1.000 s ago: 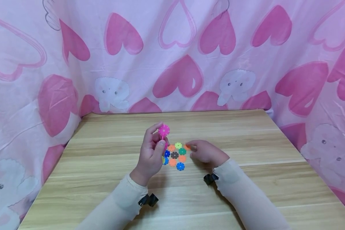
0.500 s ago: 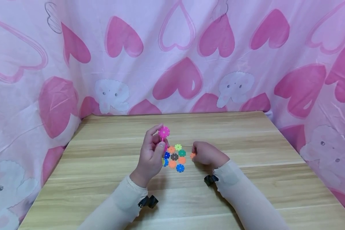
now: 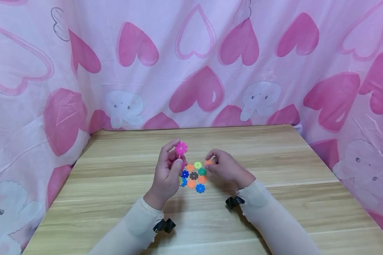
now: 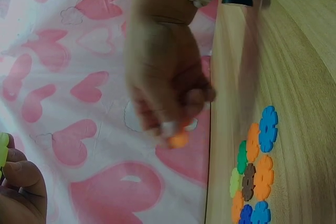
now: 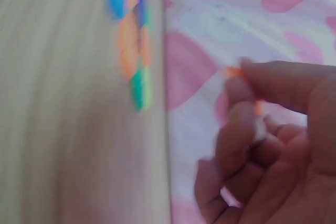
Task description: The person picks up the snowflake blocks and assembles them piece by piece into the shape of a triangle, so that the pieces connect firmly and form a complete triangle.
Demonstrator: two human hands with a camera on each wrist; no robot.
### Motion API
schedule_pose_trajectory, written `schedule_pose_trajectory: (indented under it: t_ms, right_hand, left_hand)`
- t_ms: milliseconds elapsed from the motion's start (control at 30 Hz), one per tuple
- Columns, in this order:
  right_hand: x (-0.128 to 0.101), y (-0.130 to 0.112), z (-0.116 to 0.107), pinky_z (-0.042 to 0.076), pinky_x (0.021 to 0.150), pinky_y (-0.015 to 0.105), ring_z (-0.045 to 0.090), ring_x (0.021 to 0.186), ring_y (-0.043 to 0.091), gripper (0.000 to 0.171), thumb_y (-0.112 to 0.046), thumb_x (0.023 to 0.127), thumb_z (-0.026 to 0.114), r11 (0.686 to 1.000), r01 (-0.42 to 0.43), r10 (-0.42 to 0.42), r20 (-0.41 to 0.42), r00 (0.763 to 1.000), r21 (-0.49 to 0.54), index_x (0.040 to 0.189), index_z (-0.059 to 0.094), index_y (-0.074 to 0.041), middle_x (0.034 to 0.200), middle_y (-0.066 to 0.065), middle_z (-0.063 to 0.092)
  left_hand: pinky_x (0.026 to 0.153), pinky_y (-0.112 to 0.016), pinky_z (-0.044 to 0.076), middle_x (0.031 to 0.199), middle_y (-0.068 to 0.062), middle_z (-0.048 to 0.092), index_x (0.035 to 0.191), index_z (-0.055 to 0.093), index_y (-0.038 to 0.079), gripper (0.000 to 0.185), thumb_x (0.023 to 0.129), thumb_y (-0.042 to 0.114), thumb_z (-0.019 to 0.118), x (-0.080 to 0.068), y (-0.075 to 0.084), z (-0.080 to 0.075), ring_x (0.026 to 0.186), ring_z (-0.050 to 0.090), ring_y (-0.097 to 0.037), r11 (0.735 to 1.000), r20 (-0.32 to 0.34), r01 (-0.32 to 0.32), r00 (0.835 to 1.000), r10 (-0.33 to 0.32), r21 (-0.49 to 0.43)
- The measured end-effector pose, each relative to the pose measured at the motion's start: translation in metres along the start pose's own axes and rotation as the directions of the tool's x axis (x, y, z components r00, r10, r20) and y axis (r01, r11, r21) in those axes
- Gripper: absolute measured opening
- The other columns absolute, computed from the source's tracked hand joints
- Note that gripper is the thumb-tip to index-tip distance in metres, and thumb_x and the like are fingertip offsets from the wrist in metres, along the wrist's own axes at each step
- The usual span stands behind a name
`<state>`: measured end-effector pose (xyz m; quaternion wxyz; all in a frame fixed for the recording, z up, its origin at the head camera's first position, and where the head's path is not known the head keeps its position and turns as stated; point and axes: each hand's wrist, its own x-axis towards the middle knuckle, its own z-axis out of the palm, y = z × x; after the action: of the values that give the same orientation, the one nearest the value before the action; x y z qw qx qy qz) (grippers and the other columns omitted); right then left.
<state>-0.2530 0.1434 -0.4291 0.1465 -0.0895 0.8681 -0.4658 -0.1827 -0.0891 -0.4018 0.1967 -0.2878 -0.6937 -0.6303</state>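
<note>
We hold a pink snowflake disc (image 3: 181, 147) pinched upright in our left hand (image 3: 166, 173), fingers curled round its lower part, at about ten o'clock from the flat cluster of coloured discs (image 3: 194, 174) on the wooden table (image 3: 274, 152). Our right hand (image 3: 225, 168) pinches a small orange disc (image 3: 208, 162) between thumb and fingertips, lifted at two o'clock of the cluster. The orange piece is held only by its edge, so we judge it could slip and drop among the cluster. Half a second ago that hand sat lower, at three o'clock, near the table.
</note>
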Motion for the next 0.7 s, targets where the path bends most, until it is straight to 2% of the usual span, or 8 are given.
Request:
schedule_pose_trajectory:
  t_ms: [133, 233, 333, 500, 700]
  right_hand:
    - [-0.008, -0.015, -0.004, 0.054, 0.065, 0.035, 0.058, 0.075, 0.025, 0.029, -0.018, 0.1, 0.073, 0.975, 0.174, -0.169, -0.046, 0.985, 0.136, 0.126, 0.066, -0.01, 0.084, 0.009, 0.062]
    - [-0.017, -0.027, -0.007, 0.058, 0.071, 0.033, 0.06, 0.079, 0.025, 0.029, -0.016, 0.1, 0.072, 0.943, 0.244, -0.235, -0.067, 0.97, 0.226, 0.128, 0.066, -0.009, 0.088, 0.01, 0.064]
    - [-0.027, -0.038, -0.008, 0.059, 0.074, 0.029, 0.06, 0.08, 0.023, 0.032, -0.013, 0.1, 0.071, 0.912, 0.273, -0.265, -0.07, 0.962, 0.307, 0.131, 0.066, -0.008, 0.092, 0.011, 0.064]
    - [-0.037, -0.049, -0.009, 0.063, 0.082, 0.029, 0.064, 0.086, 0.021, 0.04, -0.004, 0.098, 0.072, 0.873, 0.287, -0.292, -0.049, 0.955, 0.395, 0.136, 0.063, -0.005, 0.101, 0.012, 0.063]
    - [-0.047, -0.057, -0.008, 0.062, 0.082, 0.028, 0.062, 0.088, 0.021, 0.04, -0.005, 0.098, 0.072, 0.846, 0.31, -0.32, -0.053, 0.946, 0.434, 0.137, 0.062, -0.003, 0.103, 0.012, 0.062]
  left_hand:
    - [0.062, -0.023, 0.051, 0.093, -0.016, 0.058, 0.154, 0.038, 0.012, 0.056, 0.101, -0.002, 0.051, 0.0, -0.001, 0.001, 0.074, 0.053, -0.02, 1.0, 0.003, 0.001, 1.0, -0.001, 0.003]
    - [0.062, -0.023, 0.051, 0.093, -0.016, 0.058, 0.153, 0.039, 0.012, 0.055, 0.101, -0.002, 0.051, 0.0, -0.001, 0.001, 0.076, 0.054, -0.022, 1.0, 0.003, 0.002, 1.0, -0.002, 0.009]
    - [0.062, -0.024, 0.05, 0.092, -0.015, 0.058, 0.153, 0.039, 0.012, 0.055, 0.101, -0.002, 0.05, 0.001, -0.001, 0.002, 0.076, 0.053, -0.024, 1.0, 0.006, -0.007, 1.0, 0.007, 0.007]
    - [0.06, -0.024, 0.047, 0.09, -0.011, 0.058, 0.152, 0.039, 0.01, 0.055, 0.1, -0.004, 0.049, 0.0, -0.003, 0.002, 0.075, 0.052, -0.019, 1.0, 0.028, -0.03, 0.999, 0.03, 0.008]
    - [0.059, -0.025, 0.047, 0.089, -0.012, 0.057, 0.15, 0.04, 0.008, 0.053, 0.099, -0.005, 0.047, 0.0, -0.004, 0.004, 0.075, 0.05, -0.018, 0.999, 0.056, -0.05, 0.997, 0.05, -0.007]
